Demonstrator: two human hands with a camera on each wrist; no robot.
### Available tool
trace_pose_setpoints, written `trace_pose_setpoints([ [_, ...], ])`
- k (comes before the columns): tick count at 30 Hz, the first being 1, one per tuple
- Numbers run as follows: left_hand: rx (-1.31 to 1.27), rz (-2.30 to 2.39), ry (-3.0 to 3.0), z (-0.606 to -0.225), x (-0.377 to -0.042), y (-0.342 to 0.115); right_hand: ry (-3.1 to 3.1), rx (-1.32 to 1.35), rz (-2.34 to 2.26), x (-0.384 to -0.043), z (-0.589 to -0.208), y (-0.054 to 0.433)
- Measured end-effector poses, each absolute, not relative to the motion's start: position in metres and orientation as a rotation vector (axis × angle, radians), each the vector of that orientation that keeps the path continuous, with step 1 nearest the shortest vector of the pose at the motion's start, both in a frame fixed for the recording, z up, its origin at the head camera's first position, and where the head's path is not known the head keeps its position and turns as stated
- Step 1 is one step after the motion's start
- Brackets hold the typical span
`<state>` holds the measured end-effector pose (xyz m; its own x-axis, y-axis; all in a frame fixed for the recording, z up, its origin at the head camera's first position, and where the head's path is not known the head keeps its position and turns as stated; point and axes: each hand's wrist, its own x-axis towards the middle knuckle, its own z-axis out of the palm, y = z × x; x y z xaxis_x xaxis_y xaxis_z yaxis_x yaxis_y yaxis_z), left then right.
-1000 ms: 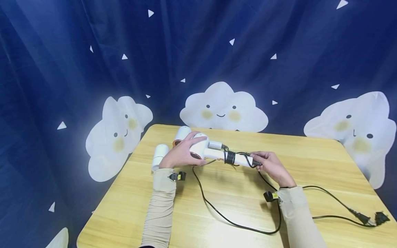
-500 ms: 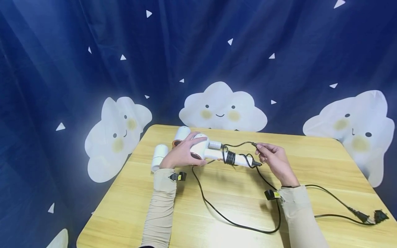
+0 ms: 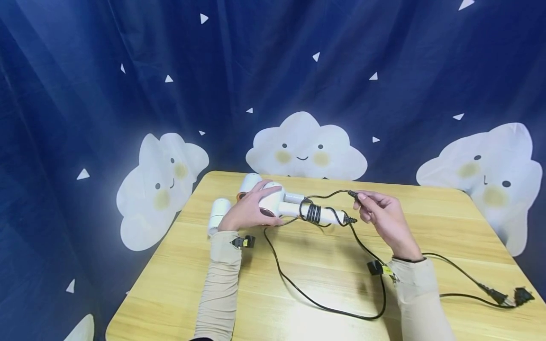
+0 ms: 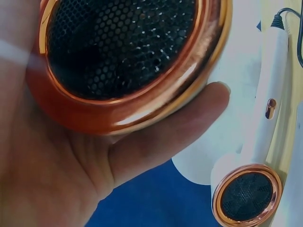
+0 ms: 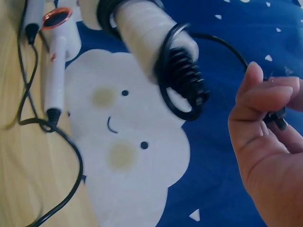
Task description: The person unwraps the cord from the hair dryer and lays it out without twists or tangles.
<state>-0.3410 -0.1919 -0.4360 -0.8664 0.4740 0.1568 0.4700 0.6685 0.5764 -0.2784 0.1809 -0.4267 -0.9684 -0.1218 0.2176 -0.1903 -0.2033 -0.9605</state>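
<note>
In the head view my left hand grips the round head of a white hair dryer, fingers over the top and thumb below. The left wrist view shows that head's copper ring and dark mesh close up. Black cord is wound around the dryer's handle. My right hand pinches the plug end of this cord, right of the handle. In the right wrist view, the plug is partly hidden by the fingers. The wound handle appears raised there.
A second white hair dryer lies behind the held one. At its left stands a white cylindrical body. A long black cord loops across the wooden table. Two black plugs lie at the right edge.
My right hand has moved up and right from the handle's end, drawing the plug end away. The cord between now arches free, and the coils look looser. My left hand stays on the dryer head.
</note>
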Motion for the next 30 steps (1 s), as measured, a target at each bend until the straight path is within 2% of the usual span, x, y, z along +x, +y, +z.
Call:
trace_pose_setpoints([
  [12,0.802,0.994,2.879,-0.434,-0.343,-0.196,-2.354,0.588,2.028,-0.262,-0.408,0.183],
  [30,0.796,1.004,2.885,-0.435,-0.343,-0.2,-2.683,1.433,1.842,-0.267,-0.419,0.196],
])
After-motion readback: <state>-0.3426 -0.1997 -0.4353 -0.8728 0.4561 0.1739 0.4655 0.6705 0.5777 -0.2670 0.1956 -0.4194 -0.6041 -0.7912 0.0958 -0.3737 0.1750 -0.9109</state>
